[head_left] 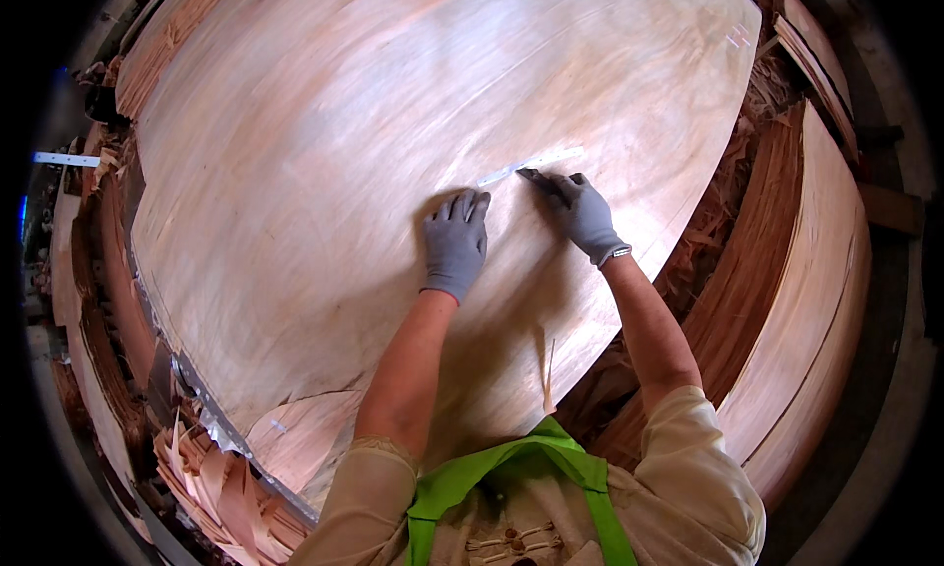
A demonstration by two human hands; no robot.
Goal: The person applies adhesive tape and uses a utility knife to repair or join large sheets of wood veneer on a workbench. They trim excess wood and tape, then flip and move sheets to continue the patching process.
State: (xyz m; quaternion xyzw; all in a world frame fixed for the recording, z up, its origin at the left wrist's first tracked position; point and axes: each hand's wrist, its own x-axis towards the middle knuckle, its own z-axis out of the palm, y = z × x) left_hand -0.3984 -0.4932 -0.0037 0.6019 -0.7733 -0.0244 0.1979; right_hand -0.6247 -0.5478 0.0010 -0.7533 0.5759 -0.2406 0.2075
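A large pale wood veneer sheet (295, 192) lies spread out in front of me. My left hand (455, 241), in a grey glove, rests flat on it with the fingers stretched forward. A thin white strip of tape (553, 158) lies on the sheet just beyond my fingertips, running up to the right. My right hand (587, 217), gloved in grey too, is closed at the tape's near side. Its fingers press down by the strip's middle, around a small dark piece that I cannot make out.
Stacks of reddish veneer (796, 300) stand along the right side. Torn veneer scraps (221, 492) fill the lower left. A white perforated tape end (67, 159) sticks out at the far left. A thin splinter (549, 374) stands near my green apron (531, 448).
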